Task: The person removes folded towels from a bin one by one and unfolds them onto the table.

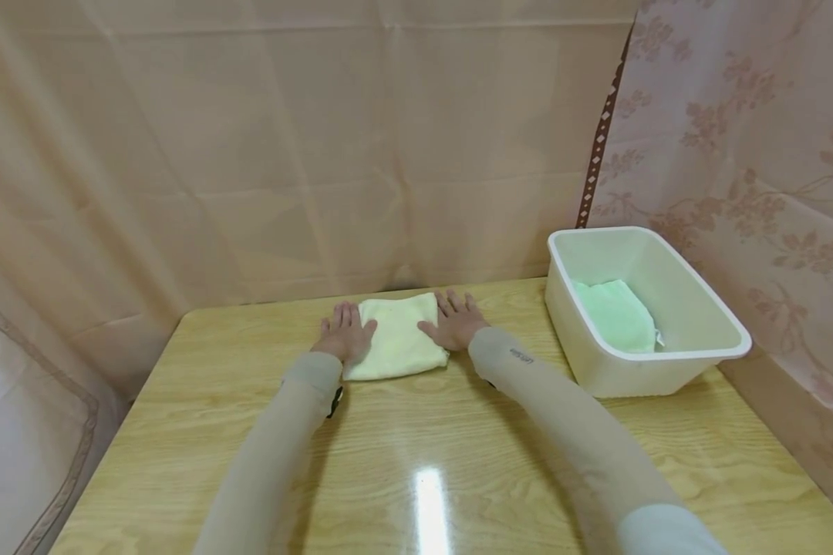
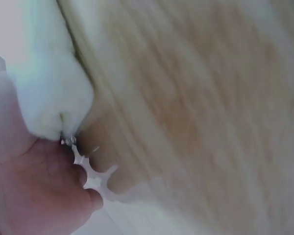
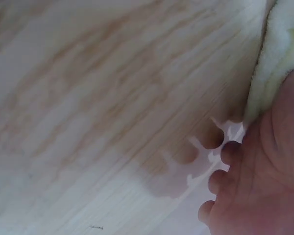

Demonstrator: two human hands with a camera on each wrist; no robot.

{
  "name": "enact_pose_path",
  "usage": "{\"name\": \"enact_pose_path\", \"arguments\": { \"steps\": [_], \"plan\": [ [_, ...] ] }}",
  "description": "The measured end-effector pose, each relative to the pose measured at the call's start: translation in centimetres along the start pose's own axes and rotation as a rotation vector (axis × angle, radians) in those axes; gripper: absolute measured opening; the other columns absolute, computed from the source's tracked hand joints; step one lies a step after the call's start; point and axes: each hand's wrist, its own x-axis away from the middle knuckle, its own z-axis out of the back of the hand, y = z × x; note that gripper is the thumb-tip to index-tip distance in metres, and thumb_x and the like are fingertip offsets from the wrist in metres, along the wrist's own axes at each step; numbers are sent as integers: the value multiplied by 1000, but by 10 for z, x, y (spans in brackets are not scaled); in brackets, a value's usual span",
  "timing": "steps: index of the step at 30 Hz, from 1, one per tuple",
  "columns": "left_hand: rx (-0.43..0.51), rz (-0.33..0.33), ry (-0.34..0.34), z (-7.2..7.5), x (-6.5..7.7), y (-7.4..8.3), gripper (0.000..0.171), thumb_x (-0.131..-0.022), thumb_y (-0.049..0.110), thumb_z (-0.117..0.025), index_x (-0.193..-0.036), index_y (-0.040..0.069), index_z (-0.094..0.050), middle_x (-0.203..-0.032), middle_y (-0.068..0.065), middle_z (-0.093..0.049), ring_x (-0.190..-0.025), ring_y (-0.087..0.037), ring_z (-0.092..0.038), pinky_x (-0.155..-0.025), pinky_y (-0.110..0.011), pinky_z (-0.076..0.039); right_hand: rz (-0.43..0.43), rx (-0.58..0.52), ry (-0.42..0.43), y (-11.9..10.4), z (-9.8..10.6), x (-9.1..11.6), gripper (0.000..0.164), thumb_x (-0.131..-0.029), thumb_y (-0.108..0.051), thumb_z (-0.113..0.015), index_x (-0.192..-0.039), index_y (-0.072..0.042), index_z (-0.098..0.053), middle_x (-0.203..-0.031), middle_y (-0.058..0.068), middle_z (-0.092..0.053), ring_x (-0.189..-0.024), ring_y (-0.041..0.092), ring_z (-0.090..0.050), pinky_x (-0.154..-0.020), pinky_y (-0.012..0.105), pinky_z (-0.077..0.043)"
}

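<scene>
A pale yellow towel (image 1: 399, 339), folded into a rough rectangle, lies near the far edge of the wooden table. My left hand (image 1: 347, 335) rests along its left side with fingers straight and the thumb on the cloth. On the other side, my right hand (image 1: 456, 322) has its fingers spread and its thumb over the right edge. In the left wrist view the towel's thick folded edge (image 2: 54, 98) sits beside the palm. The right wrist view has the fluffy towel edge (image 3: 269, 63) at upper right, next to the hand.
A white plastic bin (image 1: 639, 378) stands on the right of the table (image 1: 375, 447), with a pale green folded cloth (image 1: 618, 316) inside. Beige curtains (image 1: 319, 154) hang right behind the table, and a floral curtain (image 1: 757, 154) hangs at the right.
</scene>
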Motion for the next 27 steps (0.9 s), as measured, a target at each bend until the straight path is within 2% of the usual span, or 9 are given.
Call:
{"name": "enact_pose_path", "arguments": {
  "steps": [6, 9, 12, 16, 18, 20, 24, 27],
  "plan": [
    [-102, -35, 118, -2, -2, 4, 68, -110, 45, -8, -162, 2, 2, -168, -19, 4, -154, -36, 7, -121, -58, 2, 42, -12, 115, 2, -1, -3, 73, -108, -56, -8, -162, -9, 5, -170, 8, 3, -155, 34, 4, -122, 56, 0],
    [-121, -46, 143, 1, -1, 5, 66, -110, 44, -8, -163, 5, -4, -168, -20, -1, -154, -38, 4, -121, -59, 0, 80, -56, 157, 2, 2, -3, 70, -108, -53, -8, -162, -11, 7, -169, 10, 1, -155, 36, 3, -121, 57, -1],
    [-98, -64, 129, 5, -1, 5, 66, -110, 43, -10, -163, 4, -6, -168, -22, -2, -154, -40, 4, -120, -61, 0, 138, -197, 145, 3, 6, -2, 69, -108, -54, -9, -163, -14, 5, -169, 12, 0, -154, 39, 6, -120, 59, 2],
    [-50, -87, 107, 9, -3, -1, 73, -109, 49, -14, -161, -2, -3, -167, -26, -1, -153, -42, 4, -119, -62, 0, 206, -538, 69, 3, 11, 2, 72, -106, -63, -16, -164, -22, -5, -169, 13, 5, -152, 42, 8, -119, 63, 1],
    [-27, -104, 98, 11, -5, -7, 80, -108, 55, -16, -160, -3, -1, -167, -25, 0, -153, -42, 4, -119, -63, -1, 244, -690, 30, 3, 15, 7, 75, -104, -67, -20, -164, -22, -10, -170, 13, 2, -153, 40, 3, -119, 62, -3],
    [9, -125, 79, 12, -6, -15, 87, -105, 62, -19, -161, -2, 1, -167, -24, 3, -153, -41, 7, -118, -64, 1, 290, -800, 1, 2, 18, 12, 77, -104, -67, -25, -164, -19, -17, -169, 12, -10, -154, 34, -9, -121, 57, -10],
    [114, -164, 40, 14, -8, -30, 100, -99, 74, -25, -161, 2, 6, -168, -20, 8, -152, -39, 14, -117, -64, 6, 358, -904, -39, 0, 23, 21, 76, -104, -65, -30, -162, -16, -26, -158, 7, -41, -146, 26, -36, -119, 49, -25],
    [194, -170, 20, 17, -5, -36, 110, -94, 80, -32, -161, 4, 10, -168, -17, 12, -152, -37, 17, -116, -65, 8, 348, -890, -44, 0, 26, 27, 78, -102, -69, -32, -162, -18, -29, -157, 5, -42, -146, 25, -36, -119, 50, -26]
  ]
}}
